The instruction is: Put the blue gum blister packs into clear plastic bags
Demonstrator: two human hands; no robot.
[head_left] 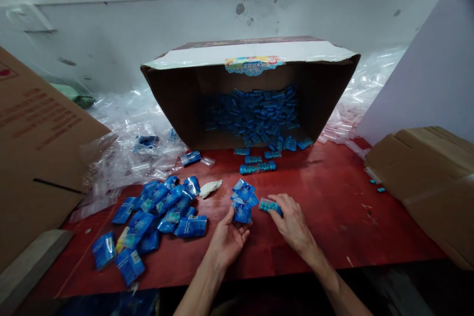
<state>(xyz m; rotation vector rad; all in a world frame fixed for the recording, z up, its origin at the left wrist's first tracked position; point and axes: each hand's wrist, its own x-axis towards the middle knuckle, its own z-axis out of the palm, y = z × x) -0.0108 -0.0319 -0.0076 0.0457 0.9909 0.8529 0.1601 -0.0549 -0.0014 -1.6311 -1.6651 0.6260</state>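
My left hand point(226, 241) is closed on several blue printed wrappers point(243, 196), which fan out above the thumb and fingertips. Just right of them, my right hand point(295, 226) grips a small transparent tube point(267, 205) filled with blue beads between thumb and fingers. The two hands are apart, low over the red table point(318, 182). Beyond them, several similar bead-filled tubes point(255, 167) lie in front of an open cardboard box point(326, 103). A large heap of blue-filled tubes point(259, 111) rests inside that box, which lies on its side.
A pile of blue packets point(163, 202) lies left of my left hand, beside a crumpled white scrap point(211, 188). Transparent plastic pieces point(129, 123) heap up behind it. Cardboard boxes stand at the left point(40, 148) and right point(425, 177). A white wall point(111, 34) runs behind.
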